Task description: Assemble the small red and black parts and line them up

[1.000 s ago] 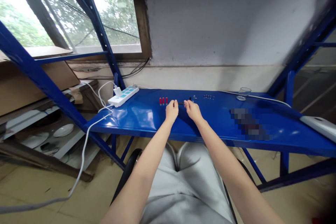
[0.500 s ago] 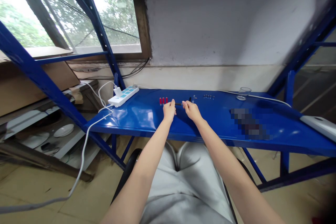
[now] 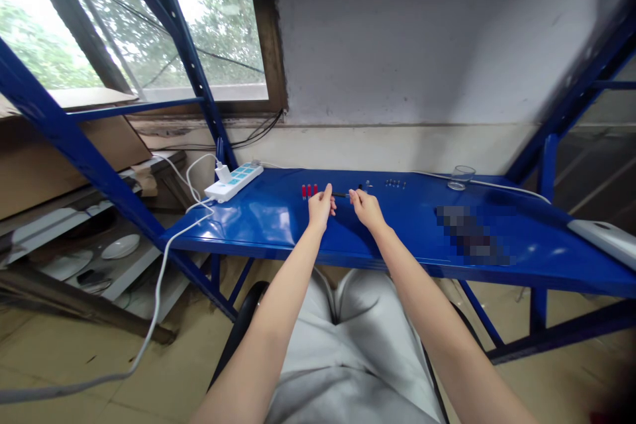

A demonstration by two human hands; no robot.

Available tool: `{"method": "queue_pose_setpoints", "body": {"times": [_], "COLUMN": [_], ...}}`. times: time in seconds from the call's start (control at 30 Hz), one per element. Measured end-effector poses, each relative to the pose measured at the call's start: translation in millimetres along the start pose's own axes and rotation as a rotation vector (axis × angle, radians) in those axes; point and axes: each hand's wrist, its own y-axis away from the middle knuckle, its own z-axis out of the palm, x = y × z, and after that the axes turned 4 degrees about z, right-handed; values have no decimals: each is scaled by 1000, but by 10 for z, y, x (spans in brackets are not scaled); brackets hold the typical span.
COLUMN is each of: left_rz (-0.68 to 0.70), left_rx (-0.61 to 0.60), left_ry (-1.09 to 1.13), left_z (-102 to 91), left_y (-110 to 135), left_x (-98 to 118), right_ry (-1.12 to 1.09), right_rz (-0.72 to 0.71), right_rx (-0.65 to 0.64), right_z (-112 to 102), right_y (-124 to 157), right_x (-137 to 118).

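Observation:
My left hand is closed around one end of a thin black pen-like rod. At its other, paler end, my right hand pinches with thumb and fingers. Both hands are held over the blue table, and the rod lies roughly level between them. Just beyond my left hand stand three small red cylinders in a row. Behind my right hand is a small black piece, partly hidden. A small clear piece lies beside it.
Several tiny metallic pieces lie farther right on the blue table. A clear glass stands at the back right. A blurred dark object is in front of it. A white power strip with cables sits at the left end.
My right hand has shifted slightly to the right, away from my left. More of the rod's right end now shows between the hands.

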Motion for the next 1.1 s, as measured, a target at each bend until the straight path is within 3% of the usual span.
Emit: {"method": "queue_pose_setpoints", "body": {"times": [0.17, 0.37, 0.43, 0.5, 0.6, 0.77, 0.93, 1.1], "left_rz": [104, 148, 125, 100, 88, 127, 143, 218], "left_rx": [-104, 110, 68, -57, -197, -175, -150, -173], "left_ry": [10, 22, 15, 6, 11, 20, -36, -135], "left_z": [8, -38, -32, -12, 17, 21, 14, 11], "left_y": [4, -54, -50, -37, -18, -8, -16, -15], "left_x": [9, -55, -58, -57, -56, -45, -66, -102], "right_ry": [2, -43, -124, -231, -378, -471, -498, -348], "right_rz": [17, 88, 118, 131, 132, 130, 125, 73], "right_rx": [21, 72, 104, 111, 25, -171, -239, -216], "right_z": [3, -25, -35, -25, 22, 90, 96, 89], "right_y": [-12, -15, -24, -41, -71, -78, -56, -32], "right_x": [25, 8, 1, 6, 31, 58, 38, 37]}}
